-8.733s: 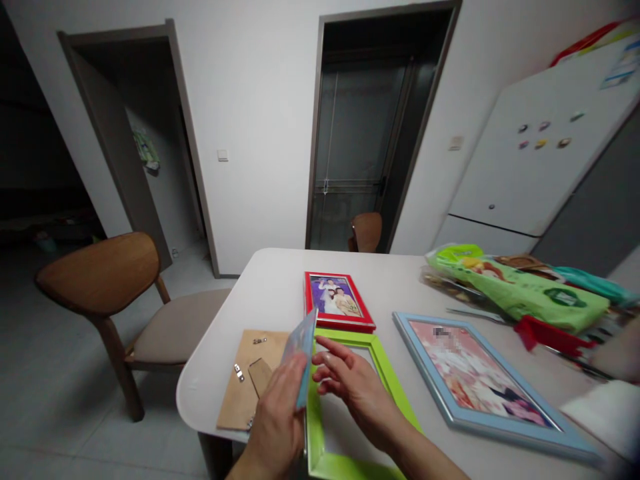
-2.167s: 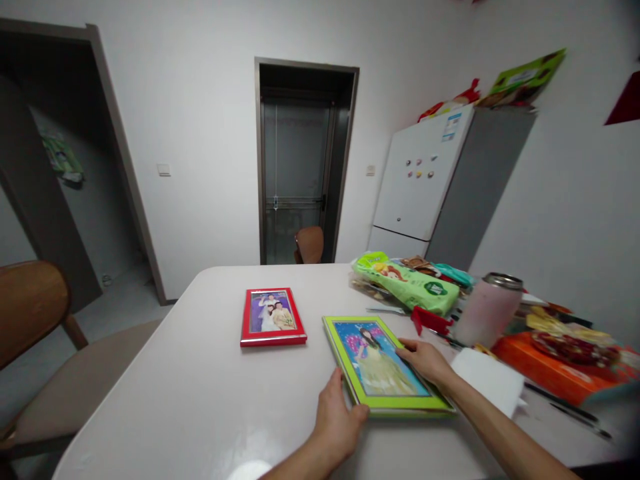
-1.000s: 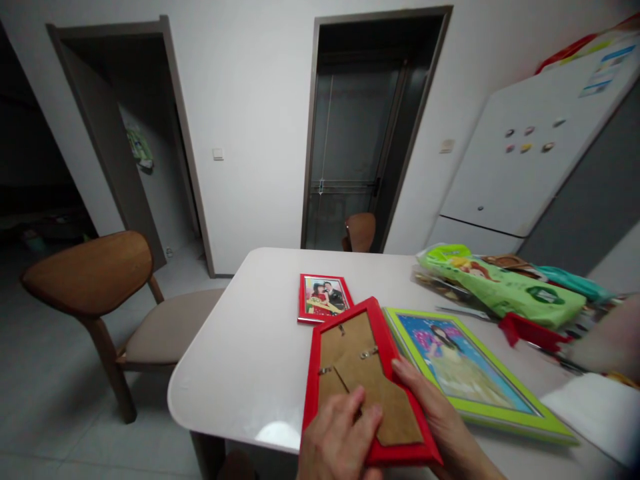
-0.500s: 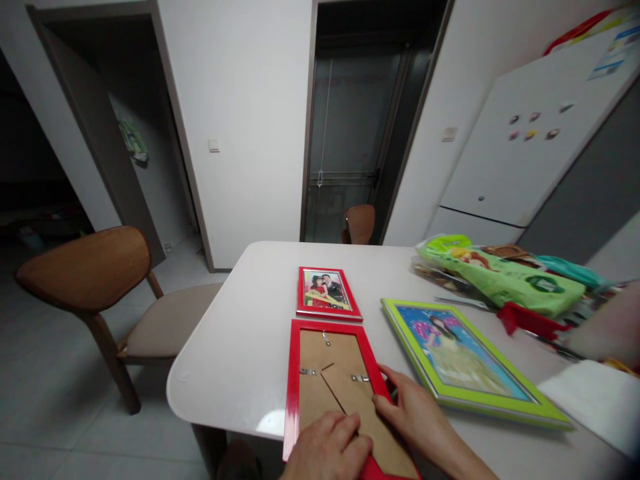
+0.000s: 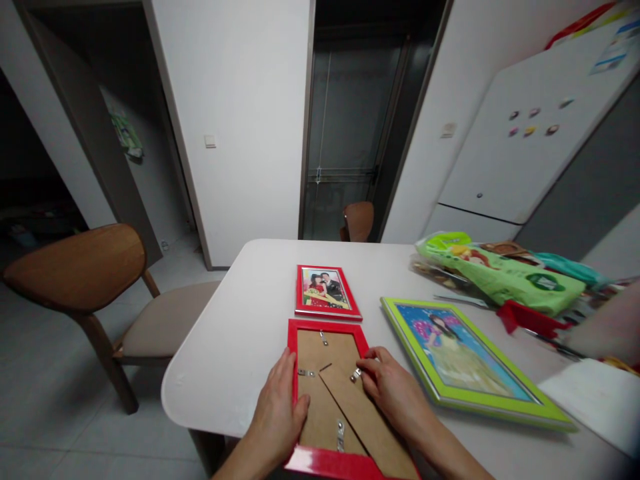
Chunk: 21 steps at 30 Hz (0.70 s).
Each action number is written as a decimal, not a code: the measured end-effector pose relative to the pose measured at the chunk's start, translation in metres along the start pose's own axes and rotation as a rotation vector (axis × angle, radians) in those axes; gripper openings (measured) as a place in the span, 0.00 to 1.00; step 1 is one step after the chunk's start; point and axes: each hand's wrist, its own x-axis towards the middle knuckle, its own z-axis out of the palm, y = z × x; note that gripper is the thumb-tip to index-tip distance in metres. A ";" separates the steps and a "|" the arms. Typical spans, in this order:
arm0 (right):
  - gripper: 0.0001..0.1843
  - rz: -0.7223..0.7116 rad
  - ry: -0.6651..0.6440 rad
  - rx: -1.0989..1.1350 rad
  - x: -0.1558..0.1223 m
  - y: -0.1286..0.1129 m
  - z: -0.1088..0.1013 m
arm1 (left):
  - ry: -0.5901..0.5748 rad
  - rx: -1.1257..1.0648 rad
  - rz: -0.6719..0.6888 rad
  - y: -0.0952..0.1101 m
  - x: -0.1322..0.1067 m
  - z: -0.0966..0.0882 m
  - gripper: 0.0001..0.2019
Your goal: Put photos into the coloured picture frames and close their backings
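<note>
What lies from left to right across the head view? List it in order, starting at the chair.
wooden chair → left hand → face-down red frame → right hand → green frame

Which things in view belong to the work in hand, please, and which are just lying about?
In hand: face-down red frame, steadied by left hand; metal clip, pinched by right hand.
Lying about: small red frame, green frame, green packet, wooden chair.

Dim, even indoor light; wide-angle edges bend and blur, doorways dark.
</note>
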 end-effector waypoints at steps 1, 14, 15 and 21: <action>0.15 0.007 -0.001 -0.013 0.000 0.000 0.000 | 0.002 -0.001 0.002 0.000 -0.001 0.000 0.30; 0.11 -0.253 -0.016 -0.027 0.021 -0.074 0.028 | 0.062 0.041 0.014 -0.005 -0.001 0.006 0.26; 0.11 -0.247 0.001 -0.033 0.023 -0.076 0.031 | 0.060 0.048 0.016 -0.004 -0.001 0.005 0.26; 0.12 -0.210 0.046 -0.051 0.033 -0.062 0.035 | 0.045 0.081 0.013 -0.002 -0.002 0.004 0.27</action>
